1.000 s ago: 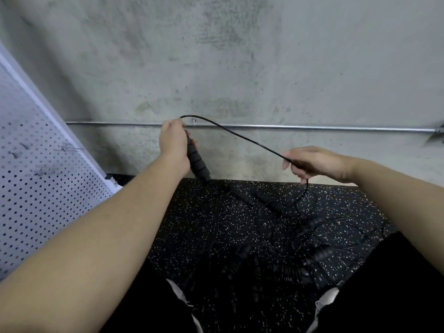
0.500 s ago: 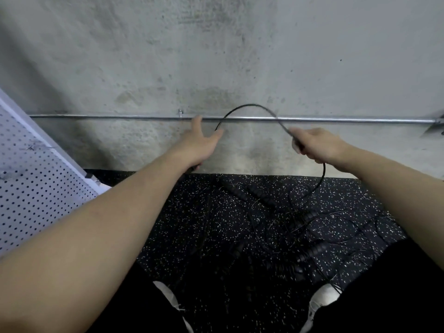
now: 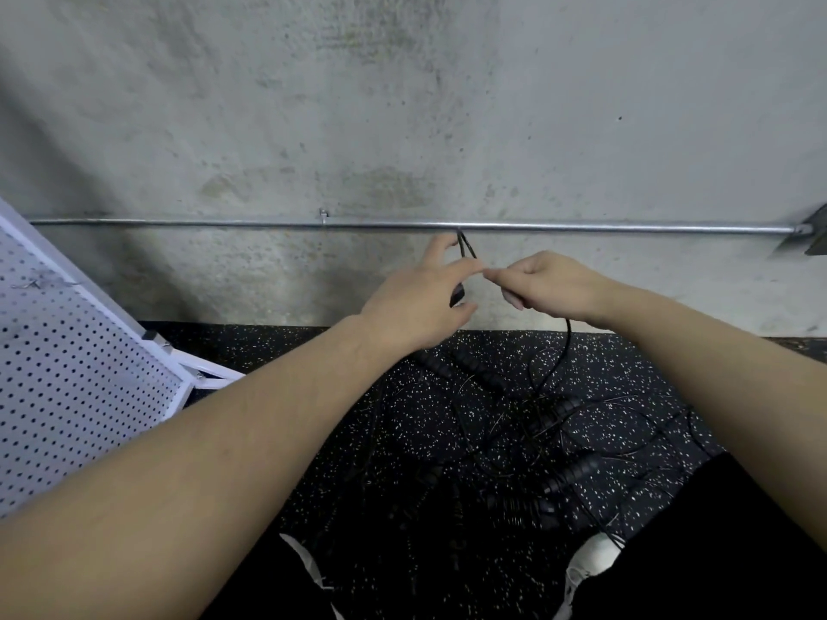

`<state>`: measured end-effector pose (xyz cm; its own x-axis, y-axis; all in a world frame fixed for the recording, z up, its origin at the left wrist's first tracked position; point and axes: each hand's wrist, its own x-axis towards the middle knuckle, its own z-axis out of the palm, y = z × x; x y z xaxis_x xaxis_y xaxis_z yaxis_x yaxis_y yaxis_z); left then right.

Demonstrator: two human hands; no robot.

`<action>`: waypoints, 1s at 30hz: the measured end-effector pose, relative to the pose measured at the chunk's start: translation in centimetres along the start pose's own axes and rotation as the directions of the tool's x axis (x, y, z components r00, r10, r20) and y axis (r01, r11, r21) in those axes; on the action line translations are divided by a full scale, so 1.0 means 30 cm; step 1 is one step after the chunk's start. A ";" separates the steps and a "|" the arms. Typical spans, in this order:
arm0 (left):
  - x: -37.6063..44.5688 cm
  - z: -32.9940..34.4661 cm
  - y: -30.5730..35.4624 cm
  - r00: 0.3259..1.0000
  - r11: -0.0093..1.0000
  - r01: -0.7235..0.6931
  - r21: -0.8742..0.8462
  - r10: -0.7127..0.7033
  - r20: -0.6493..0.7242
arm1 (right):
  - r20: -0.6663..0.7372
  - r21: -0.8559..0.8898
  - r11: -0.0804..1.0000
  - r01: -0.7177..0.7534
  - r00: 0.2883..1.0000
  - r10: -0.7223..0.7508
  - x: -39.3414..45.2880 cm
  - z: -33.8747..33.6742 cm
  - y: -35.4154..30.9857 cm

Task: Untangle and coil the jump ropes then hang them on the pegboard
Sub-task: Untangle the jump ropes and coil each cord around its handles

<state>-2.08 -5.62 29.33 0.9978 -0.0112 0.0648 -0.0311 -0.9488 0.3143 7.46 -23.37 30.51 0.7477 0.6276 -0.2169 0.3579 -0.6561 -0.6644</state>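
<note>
My left hand [image 3: 425, 297] holds a black jump rope handle [image 3: 457, 296] in its palm, with a narrow fold of thin black cord [image 3: 465, 246] rising between its fingers. My right hand [image 3: 546, 281] is right beside it, fingertips almost touching the left, pinching the same cord, which drops from under the hand [image 3: 567, 337] to the floor. A tangle of black jump ropes [image 3: 537, 440] with ribbed handles lies on the speckled black mat between my feet. The white pegboard [image 3: 67, 387] leans at the left.
A concrete wall with a horizontal metal pipe [image 3: 581, 226] stands directly ahead. The speckled rubber mat [image 3: 313, 351] covers the floor. My white shoes [image 3: 590, 557] and dark trouser legs fill the bottom of the view.
My two hands have come together from wide apart. The wide arc of cord between them has closed into a tight fold at my left fingers.
</note>
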 end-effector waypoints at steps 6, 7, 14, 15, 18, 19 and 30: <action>0.005 -0.006 0.020 0.999 0.985 -0.021 0.170 0.025 -0.023 | 0.135 0.023 0.995 0.102 0.985 -0.104 -0.020 0.023 -0.037; 0.006 -0.006 0.016 1.000 0.985 -0.010 0.171 0.012 -0.008 | 0.137 0.054 0.992 0.118 0.983 -0.124 -0.020 0.024 -0.033; 0.034 -0.050 -0.113 0.955 0.955 0.294 -0.049 -0.292 0.043 | 0.243 0.246 0.965 -0.092 0.970 0.030 -0.002 0.015 0.053; 0.028 -0.056 -0.139 0.942 0.941 0.333 -0.056 -0.330 0.058 | 0.292 0.211 0.967 -0.144 0.953 0.078 0.000 0.013 0.072; -0.001 -0.049 -0.186 0.901 0.915 0.401 0.029 -0.400 0.168 | 0.352 0.029 0.987 -0.160 0.926 0.139 -0.015 0.011 0.106; -0.007 -0.039 -0.192 0.886 0.908 0.414 0.063 -0.418 0.202 | 0.317 0.003 0.992 -0.130 0.941 0.122 -0.016 0.006 0.108; -0.011 -0.018 -0.075 0.972 0.989 0.149 0.013 -0.149 0.181 | -0.063 0.018 0.995 0.094 0.994 -0.092 0.021 0.038 -0.014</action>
<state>-2.37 -3.30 29.10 0.9851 0.0736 -0.1554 0.1191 -0.9440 0.3076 7.14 -22.22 29.83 0.7452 0.6578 -0.1091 0.4162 -0.5868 -0.6946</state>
